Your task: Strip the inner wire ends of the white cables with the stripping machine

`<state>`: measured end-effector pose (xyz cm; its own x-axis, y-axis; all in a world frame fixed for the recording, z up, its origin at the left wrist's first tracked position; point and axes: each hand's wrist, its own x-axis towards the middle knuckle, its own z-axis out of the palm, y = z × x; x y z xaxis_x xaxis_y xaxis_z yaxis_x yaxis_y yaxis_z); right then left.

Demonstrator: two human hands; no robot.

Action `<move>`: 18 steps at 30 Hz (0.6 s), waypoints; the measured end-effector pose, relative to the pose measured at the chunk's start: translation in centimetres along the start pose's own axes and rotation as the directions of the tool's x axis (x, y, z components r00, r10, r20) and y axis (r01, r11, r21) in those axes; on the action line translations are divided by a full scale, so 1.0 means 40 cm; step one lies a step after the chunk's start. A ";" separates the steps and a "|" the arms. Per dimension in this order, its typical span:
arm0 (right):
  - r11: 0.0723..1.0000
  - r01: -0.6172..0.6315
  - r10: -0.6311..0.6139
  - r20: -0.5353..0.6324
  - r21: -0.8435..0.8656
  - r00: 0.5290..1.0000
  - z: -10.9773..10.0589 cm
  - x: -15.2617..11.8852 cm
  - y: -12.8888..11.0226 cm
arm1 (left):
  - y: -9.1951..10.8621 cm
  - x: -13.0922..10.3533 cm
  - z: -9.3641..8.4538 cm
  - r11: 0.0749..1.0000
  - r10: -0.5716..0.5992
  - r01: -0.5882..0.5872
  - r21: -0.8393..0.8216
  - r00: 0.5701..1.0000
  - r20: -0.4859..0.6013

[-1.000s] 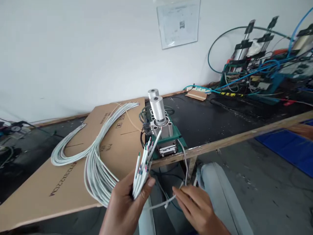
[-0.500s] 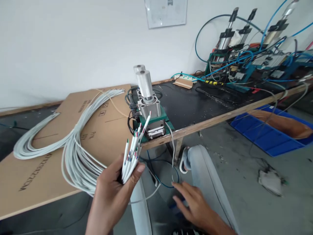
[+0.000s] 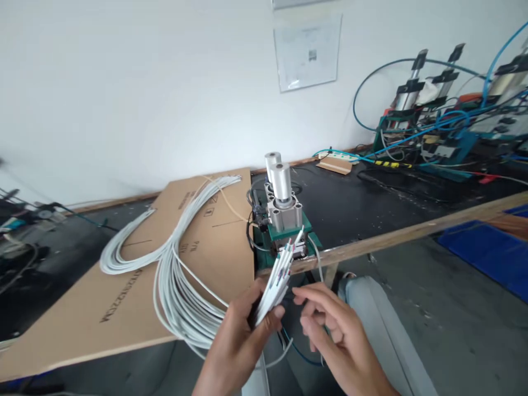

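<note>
My left hand (image 3: 251, 324) is closed round a bunch of white cables (image 3: 274, 289), whose ends stick up with small coloured wire tips showing. Behind those tips, at the table edge, stands a small pneumatic machine (image 3: 284, 206) with silver cylinders on a green base. Just right of the bunch is my right hand (image 3: 330, 324), fingers curled but apart, holding nothing and not touching the cables. From my left hand the cables run back into a large looped bundle (image 3: 177, 280) lying on a cardboard sheet (image 3: 136, 324).
Several similar machines (image 3: 408, 99) with blue air hoses stand at the far right of the black table (image 3: 350, 209). A power strip (image 3: 338, 158) lies near the wall. On the floor at right is a blue bin (image 3: 487, 258). My legs are below the table edge.
The camera view has shifted left and up. My right hand has risen from over my lap to beside the cable ends. My left hand still grips the bunch, now tilted more to the right.
</note>
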<state>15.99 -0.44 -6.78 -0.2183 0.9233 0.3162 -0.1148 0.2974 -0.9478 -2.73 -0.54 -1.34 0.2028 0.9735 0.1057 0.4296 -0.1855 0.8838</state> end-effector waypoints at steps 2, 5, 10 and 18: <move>0.977 -0.085 0.082 0.023 0.196 0.996 0.037 0.031 0.003 | -0.004 0.004 0.005 0.995 -0.033 0.035 -0.095 0.999 0.023; 0.921 -0.156 0.160 0.017 0.357 0.987 0.067 0.052 0.023 | -0.011 0.012 0.013 0.973 -0.058 0.068 -0.220 0.997 0.049; 0.880 -0.232 0.226 0.064 0.415 0.972 0.071 0.059 0.037 | -0.011 0.023 0.015 0.954 -0.088 0.097 -0.282 0.995 0.044; 0.728 -0.110 0.126 0.025 0.677 0.992 0.108 0.035 0.064 | 0.030 0.004 0.008 0.988 -0.125 0.104 -0.116 0.974 -0.191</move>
<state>11.19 0.56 -8.59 -0.2556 0.9469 0.1950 -0.7158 -0.0498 -0.6965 -1.90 -0.67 -0.40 -0.0240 0.9966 0.0792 0.3438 -0.0661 0.9367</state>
